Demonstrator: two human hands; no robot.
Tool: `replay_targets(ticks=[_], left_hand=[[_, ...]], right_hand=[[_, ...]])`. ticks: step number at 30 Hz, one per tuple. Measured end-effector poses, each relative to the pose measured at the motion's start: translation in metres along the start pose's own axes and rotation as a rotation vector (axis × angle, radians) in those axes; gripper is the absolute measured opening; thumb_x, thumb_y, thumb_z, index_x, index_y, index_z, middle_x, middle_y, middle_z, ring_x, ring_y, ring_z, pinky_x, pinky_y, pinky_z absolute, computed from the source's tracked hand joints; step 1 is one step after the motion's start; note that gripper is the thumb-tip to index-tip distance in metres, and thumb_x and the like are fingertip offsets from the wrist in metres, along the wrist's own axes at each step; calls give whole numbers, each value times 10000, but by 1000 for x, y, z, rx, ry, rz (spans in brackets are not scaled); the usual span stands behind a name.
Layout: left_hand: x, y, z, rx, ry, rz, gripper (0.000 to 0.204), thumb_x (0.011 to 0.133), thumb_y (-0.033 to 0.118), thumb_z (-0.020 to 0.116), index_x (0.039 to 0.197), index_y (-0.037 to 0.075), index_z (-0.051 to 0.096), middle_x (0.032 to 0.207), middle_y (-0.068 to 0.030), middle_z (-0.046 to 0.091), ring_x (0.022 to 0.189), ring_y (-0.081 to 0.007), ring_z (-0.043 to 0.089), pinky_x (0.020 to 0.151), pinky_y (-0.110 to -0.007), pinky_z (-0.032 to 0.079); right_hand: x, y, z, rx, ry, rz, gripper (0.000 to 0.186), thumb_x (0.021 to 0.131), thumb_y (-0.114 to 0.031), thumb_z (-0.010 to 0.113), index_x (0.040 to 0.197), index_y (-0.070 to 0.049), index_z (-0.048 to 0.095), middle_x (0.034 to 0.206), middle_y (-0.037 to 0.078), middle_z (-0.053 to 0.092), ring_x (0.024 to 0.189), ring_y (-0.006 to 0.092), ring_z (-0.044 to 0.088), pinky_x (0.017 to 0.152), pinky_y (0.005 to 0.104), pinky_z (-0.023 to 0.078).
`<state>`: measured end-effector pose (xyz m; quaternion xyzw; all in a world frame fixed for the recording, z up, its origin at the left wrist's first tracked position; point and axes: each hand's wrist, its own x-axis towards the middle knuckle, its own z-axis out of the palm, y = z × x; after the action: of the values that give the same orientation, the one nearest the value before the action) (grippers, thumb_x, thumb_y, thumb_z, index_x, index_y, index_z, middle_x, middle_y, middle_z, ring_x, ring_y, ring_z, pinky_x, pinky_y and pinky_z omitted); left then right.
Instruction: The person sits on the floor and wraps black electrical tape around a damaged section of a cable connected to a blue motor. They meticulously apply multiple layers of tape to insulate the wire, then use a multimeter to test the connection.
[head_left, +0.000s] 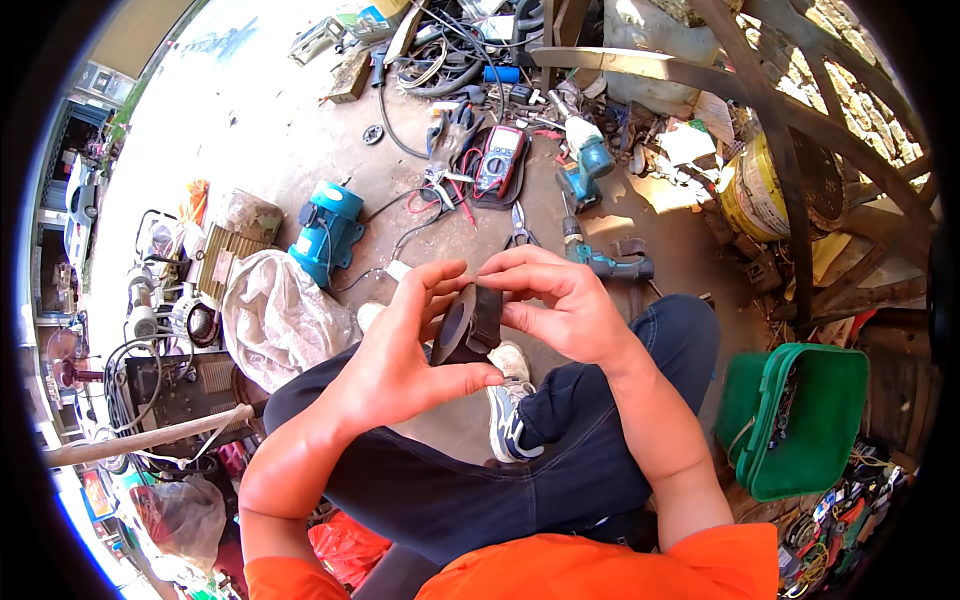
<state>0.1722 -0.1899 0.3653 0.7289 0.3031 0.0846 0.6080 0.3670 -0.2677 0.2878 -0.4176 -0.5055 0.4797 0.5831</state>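
A dark roll of tape (456, 326) is held in the air above the crossed legs, with its flat round face turned toward the left and the concrete floor (385, 175) beneath it. It is grasped by the left hand (392, 345), whose fingers are curled behind it and whose thumb is stretched out below. The roll's right side is pinched by the right hand (565, 305), with the fingers bent over the top and the thumb set against the side. Whether a loose end of tape is lifted cannot be told.

Just below the roll, a sneaker (508, 418) is seen between the legs. Farther toward the floor's far edge, a pair of pliers (520, 230) is laid, with a teal cordless drill (605, 264) to its right. Beyond them a red digital multimeter (498, 165) is placed, with a dark work glove (452, 135) just to its left. A second teal power tool (583, 165) is found to the multimeter's right. Toward the floor's left edge, a blue electric motor (330, 228) is set near a crumpled translucent plastic sheet (280, 315). At the right edge, a green plastic bucket (755, 425) is seen.
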Motion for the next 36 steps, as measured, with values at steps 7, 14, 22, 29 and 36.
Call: replay_targets(ticks=[7, 14, 22, 29, 36], left_hand=[[-11, -11, -13, 227, 107, -5, 878, 653, 235, 891, 1301, -28, 361, 1257, -249, 527, 1187, -349, 551, 950, -420, 486], [-16, -6, -12, 422, 60, 18, 786, 655, 200, 860, 1288, 31, 425, 1151, -200, 561, 1024, -354, 604, 858, -390, 493], [-18, -1, -20, 583, 46, 13, 726, 711, 239, 833, 1318, 108, 458, 1171, -191, 511, 1085, -375, 542, 842, -403, 486], [-17, -4, -14, 162, 114, -41, 620, 704, 239, 839, 1230, 97, 544, 1219, -194, 478, 1147, -387, 496, 849, -413, 487], [-16, 3, -13, 638, -23, 87, 590, 667, 257, 835, 1176, 108, 575, 1156, -191, 518, 949, -385, 608, 756, -412, 530]], right_hand=[[5, 24, 21, -19, 166, -119, 291, 815, 62, 606, 1092, -13, 652, 1058, 98, 630, 886, 166, 620, 793, 286, 500], [5, 29, 21, -294, 21, -354, 372, 732, 98, 633, 1084, -16, 670, 1068, 141, 658, 968, 278, 666, 807, 322, 542], [0, 20, 22, -315, 197, -480, 277, 684, 87, 622, 951, 19, 600, 1002, 154, 669, 812, 283, 665, 720, 329, 532], [-22, 14, 42, 225, 118, 24, 354, 790, 72, 568, 1136, 3, 549, 947, 82, 639, 874, 154, 641, 785, 293, 506], [-16, 5, 33, 107, 13, 44, 407, 785, -179, 787, 1095, -15, 579, 899, 68, 637, 785, 142, 621, 684, 282, 490]])
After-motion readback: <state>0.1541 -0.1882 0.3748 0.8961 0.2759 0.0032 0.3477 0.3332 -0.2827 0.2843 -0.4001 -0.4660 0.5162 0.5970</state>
